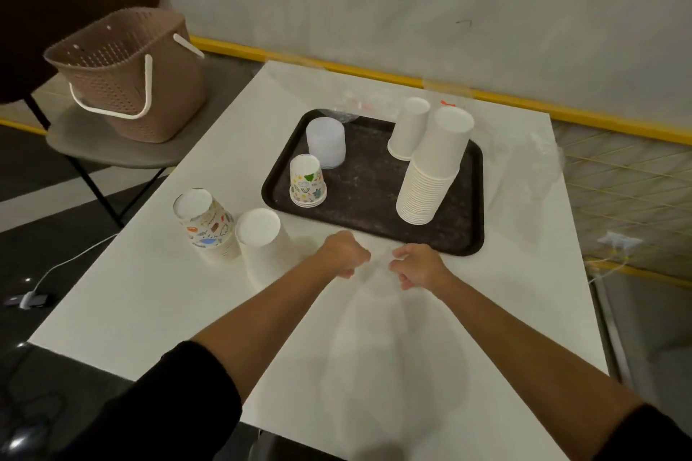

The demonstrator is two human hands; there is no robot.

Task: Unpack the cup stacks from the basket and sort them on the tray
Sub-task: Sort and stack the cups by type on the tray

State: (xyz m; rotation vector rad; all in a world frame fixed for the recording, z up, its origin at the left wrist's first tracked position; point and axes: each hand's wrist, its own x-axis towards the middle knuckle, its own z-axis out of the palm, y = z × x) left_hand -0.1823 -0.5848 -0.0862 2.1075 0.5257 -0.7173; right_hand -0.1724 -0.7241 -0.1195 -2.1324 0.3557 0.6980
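Note:
A dark tray [374, 232] lies on the white table [149, 303]. Upside down on it stand a tall white cup stack [430, 176], a shorter white stack [408, 129], a translucent stack [325, 142] and a small patterned stack [307, 181]. Left of the tray, on the table, stand another patterned stack [208, 221] and a white stack [264, 247]. My left hand [346, 253] and my right hand [419, 266] each pinch the top of a clear plastic sleeve [389, 341] that runs toward me; its contents are too faint to tell. The brown basket [131, 71] sits on a chair at the left.
Crumpled clear wrapping [359, 105] lies behind the tray, and more wrapping [524, 161] lies to its right. The grey chair [112, 150] stands against the table's left side. A white cable [63, 266] trails on the dark floor. A wall runs behind the table.

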